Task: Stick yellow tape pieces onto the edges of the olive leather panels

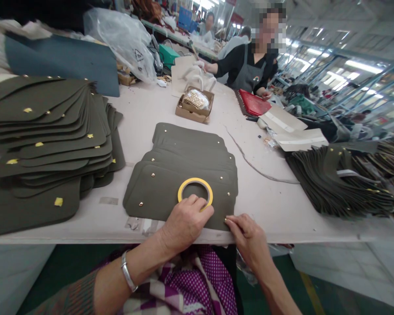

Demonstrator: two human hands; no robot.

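Head view, left hand point(184, 223) curled around near rim of tape roll point(195, 180), right hand point(249, 238) fingertips flat on olive panel point(157, 194)

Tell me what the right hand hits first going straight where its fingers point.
Probably the left hand. The right hand rests its fingertips on the near edge of the top olive panel, pointing left along it, and the left hand, touching the yellow tape roll, lies just ahead.

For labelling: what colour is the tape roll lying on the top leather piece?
Yellow tape roll, clearest in head view.
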